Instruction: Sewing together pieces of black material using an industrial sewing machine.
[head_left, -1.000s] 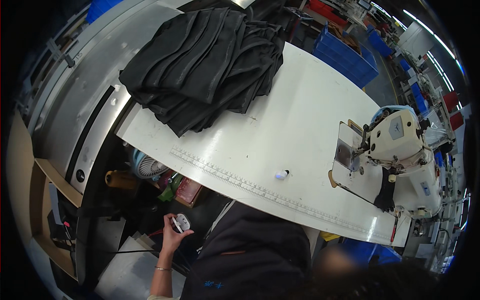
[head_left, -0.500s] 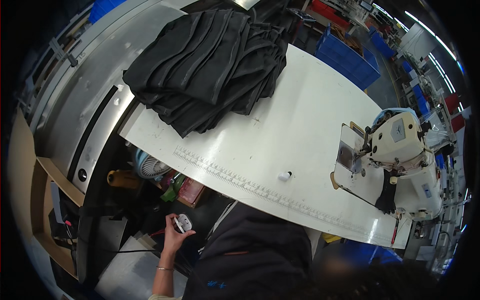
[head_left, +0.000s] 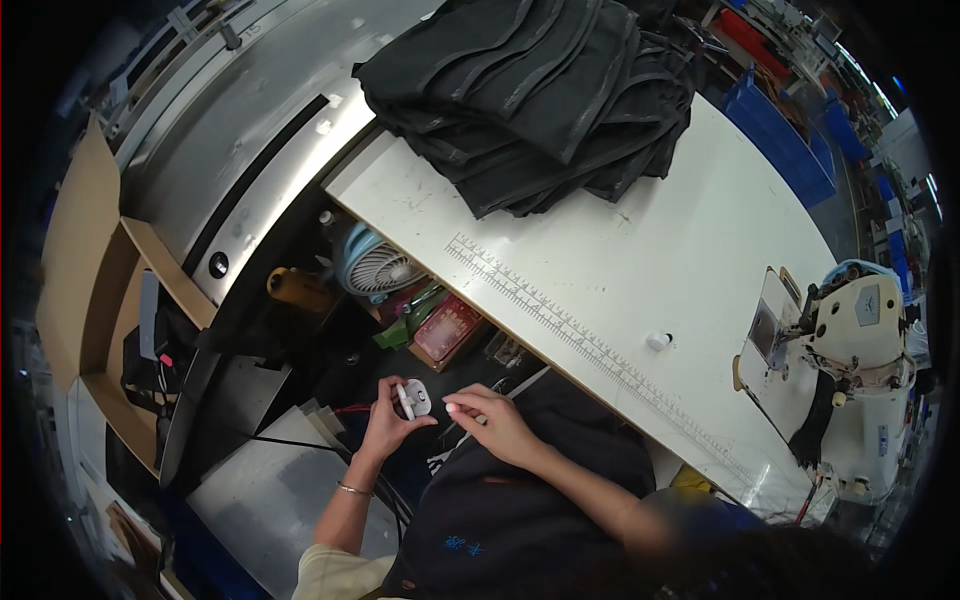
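Note:
My left hand (head_left: 385,422) is closed round a small white case (head_left: 416,398) with its lid flipped up, which looks like an earbud case. It is held over the dark gap in front of the table. Just right of it, my right hand (head_left: 497,426) is pinched, its fingertips pointing at the case but apart from it. A tiny pale spot shows at those fingertips, too small to name. A metal bangle (head_left: 354,489) circles my left wrist. Dark clothing (head_left: 540,480) covers my lap below both hands.
A stack of black fabric pieces (head_left: 540,90) lies on the white table (head_left: 560,260), which has a printed ruler near its edge. A small white bottle (head_left: 659,342) and a sewing machine (head_left: 850,320) are to the right. A fan (head_left: 380,266) and cardboard box (head_left: 110,300) sit left.
My right hand has come into view, pinched near the case. The left hand still holds the case. The view has shifted, so the table and fabric appear farther up and right.

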